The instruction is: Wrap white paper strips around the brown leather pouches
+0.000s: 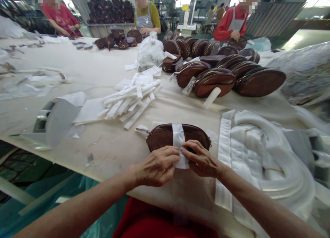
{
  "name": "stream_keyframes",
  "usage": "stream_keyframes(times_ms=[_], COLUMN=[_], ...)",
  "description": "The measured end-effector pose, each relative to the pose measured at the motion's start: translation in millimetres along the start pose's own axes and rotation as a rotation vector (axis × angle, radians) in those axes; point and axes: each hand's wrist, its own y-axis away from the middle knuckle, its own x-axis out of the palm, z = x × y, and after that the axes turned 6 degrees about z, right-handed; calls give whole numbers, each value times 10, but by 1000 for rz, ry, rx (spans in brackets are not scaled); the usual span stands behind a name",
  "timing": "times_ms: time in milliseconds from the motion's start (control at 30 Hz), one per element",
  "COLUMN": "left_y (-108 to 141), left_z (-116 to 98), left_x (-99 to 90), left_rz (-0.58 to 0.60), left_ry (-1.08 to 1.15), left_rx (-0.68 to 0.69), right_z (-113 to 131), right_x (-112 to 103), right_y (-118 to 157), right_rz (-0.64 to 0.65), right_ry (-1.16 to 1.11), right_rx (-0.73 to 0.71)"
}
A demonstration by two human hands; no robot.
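Note:
A dark brown oval zip bag (162,136) lies in front of me near the table's edge. Around its middle runs a white wrapping strip (177,131), whose loose end hangs down at the near side. My left hand (160,164) is closed at the strip's left edge, thumb and fingers pinched together. From the right, my right hand (201,159) pinches the same strip, fingertips pressed on it against the bag. A clear-wrapped tag or pull (142,129) sticks out at the bag's left end.
Loose white strips (131,97) lie in a pile beyond the bag. Finished-looking brown bags (215,81) crowd the far right. A folded white foam roll (257,155) sits at my right, a grey tape dispenser (55,121) at left. Several people work across the table (103,66).

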Motion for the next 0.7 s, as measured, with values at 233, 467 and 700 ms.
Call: stream_keyframes(times_ms=[233,467,700], left_y=[-134,-130,-134], left_z=[41,55,79], left_x=[111,167,160], left_rz=[-72,-113,-122], left_ry=[-149,-276,-277], left_rx=[-192,-123,-93], right_z=[28,43,40], right_x=[12,27,9], right_y=[9,41,15], right_rz=[-36,-59,-39], right_ry=[-18,-24,-2], right_rx=[18,30,32])
